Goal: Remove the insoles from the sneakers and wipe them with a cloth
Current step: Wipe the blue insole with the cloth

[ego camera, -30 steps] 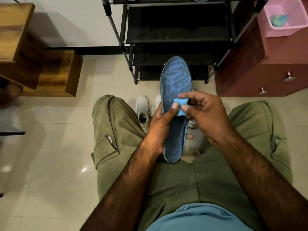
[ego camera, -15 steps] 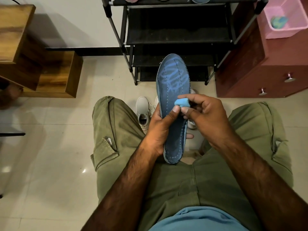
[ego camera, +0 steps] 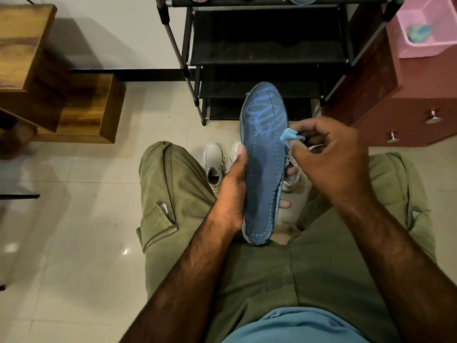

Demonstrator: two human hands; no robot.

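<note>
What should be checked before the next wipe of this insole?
1. Insole out of the sneaker: ok.
2. Left hand grips insole by its sides: ok.
3. Right hand pinches cloth: ok.
4. Cloth touching insole surface: cannot tell; it sits at the right edge.
5. Insole face turned toward the camera: ok.

Cloth comes off the insole face to its right edge

The right hand (ego camera: 331, 167) shifts rightward, carrying the pinched light-blue cloth (ego camera: 289, 136) from the middle of the blue insole (ego camera: 263, 169) to just beside its right rim, so the stitched centre now shows uncovered. The left hand (ego camera: 231, 194) draws its thumb (ego camera: 241, 155) back from the cloth; it now lies along the insole's left edge.
</note>
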